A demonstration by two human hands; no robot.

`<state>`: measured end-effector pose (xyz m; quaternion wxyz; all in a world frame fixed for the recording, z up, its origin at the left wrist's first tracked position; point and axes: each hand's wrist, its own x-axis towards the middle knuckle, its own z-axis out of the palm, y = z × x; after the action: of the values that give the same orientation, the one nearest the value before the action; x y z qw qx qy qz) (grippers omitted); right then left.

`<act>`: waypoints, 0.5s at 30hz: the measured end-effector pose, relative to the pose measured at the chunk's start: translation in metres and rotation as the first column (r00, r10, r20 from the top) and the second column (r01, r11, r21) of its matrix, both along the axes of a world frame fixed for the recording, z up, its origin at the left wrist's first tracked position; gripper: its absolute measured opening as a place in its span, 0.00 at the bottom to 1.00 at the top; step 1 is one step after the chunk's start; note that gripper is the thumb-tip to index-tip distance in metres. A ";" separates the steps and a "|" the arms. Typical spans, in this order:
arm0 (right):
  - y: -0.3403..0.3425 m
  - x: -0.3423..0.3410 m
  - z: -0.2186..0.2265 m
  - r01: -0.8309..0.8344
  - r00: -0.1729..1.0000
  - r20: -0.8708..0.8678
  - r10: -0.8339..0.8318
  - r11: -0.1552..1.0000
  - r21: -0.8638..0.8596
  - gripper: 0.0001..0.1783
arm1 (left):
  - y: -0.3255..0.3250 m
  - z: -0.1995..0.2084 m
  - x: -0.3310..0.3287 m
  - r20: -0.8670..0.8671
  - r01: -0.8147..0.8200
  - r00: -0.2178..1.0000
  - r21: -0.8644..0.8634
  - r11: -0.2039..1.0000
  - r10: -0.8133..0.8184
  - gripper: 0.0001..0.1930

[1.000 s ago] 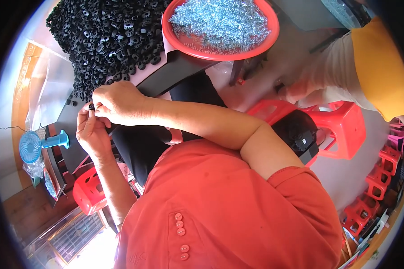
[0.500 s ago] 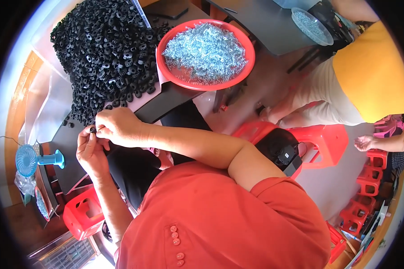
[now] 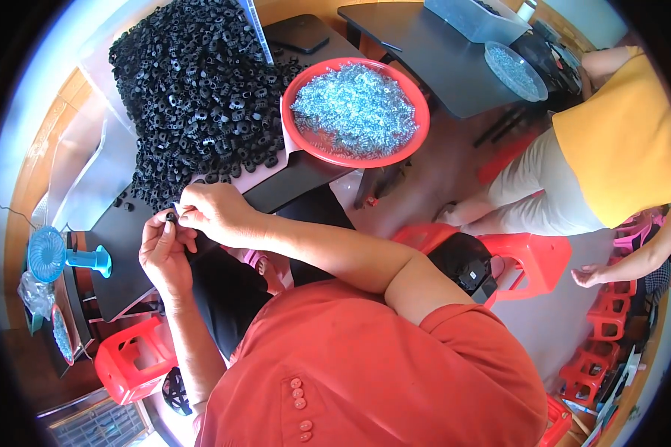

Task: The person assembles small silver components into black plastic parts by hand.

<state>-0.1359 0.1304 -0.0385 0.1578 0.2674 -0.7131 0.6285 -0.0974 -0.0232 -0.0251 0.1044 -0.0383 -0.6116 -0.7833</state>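
Note:
Between the thumb and fingers of my left hand [image 3: 167,253] is a small black plastic part [image 3: 171,217], pinched upright. Right above it, my right hand [image 3: 220,214] has its fingers closed at the part; a tiny glint shows at the fingertips, too small to name. Both hands meet at the near edge of a large heap of black plastic parts [image 3: 194,97]. To the right of the heap stands a red round basin [image 3: 423,123] filled with small metal springs [image 3: 354,108].
A blue fan [image 3: 46,254] stands at the left. Red stools [image 3: 130,361] are on the floor at both sides. Another person in a yellow top [image 3: 619,141] stands at the right, by a dark table [image 3: 455,82] bearing a bowl of springs [image 3: 514,71] and a clear bin [image 3: 470,18].
The view has shifted, so the heap, basin and hands sit slightly lower and farther right. Both hands keep together at the black part. The other person's hand has moved slightly.

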 end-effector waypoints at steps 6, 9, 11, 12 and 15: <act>0.003 0.001 0.001 -0.002 1.000 -0.026 0.002 1.000 0.009 0.07 | 0.005 0.002 0.000 0.001 -0.003 1.000 0.024 1.000 0.003 0.08; 0.003 0.001 0.001 0.013 1.000 -0.026 -0.013 1.000 0.011 0.06 | 0.004 0.002 -0.001 -0.004 0.015 1.000 0.020 1.000 -0.015 0.08; 0.003 0.000 0.000 0.014 1.000 -0.025 -0.014 1.000 -0.002 0.06 | 0.005 0.002 -0.001 -0.001 0.010 1.000 0.020 1.000 -0.010 0.08; 0.003 0.000 -0.001 0.010 1.000 -0.022 -0.010 1.000 -0.016 0.06 | 0.005 0.001 -0.002 0.003 0.000 1.000 0.019 1.000 0.000 0.08; 0.002 0.002 0.003 -0.023 1.000 0.010 0.023 1.000 0.004 0.06 | 0.000 0.000 0.000 0.006 -0.005 1.000 0.027 1.000 0.005 0.08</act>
<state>-0.1342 0.1319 -0.0351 0.1463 0.2729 -0.7120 0.6302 -0.0973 -0.0236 -0.0248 0.1051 -0.0332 -0.6011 -0.7915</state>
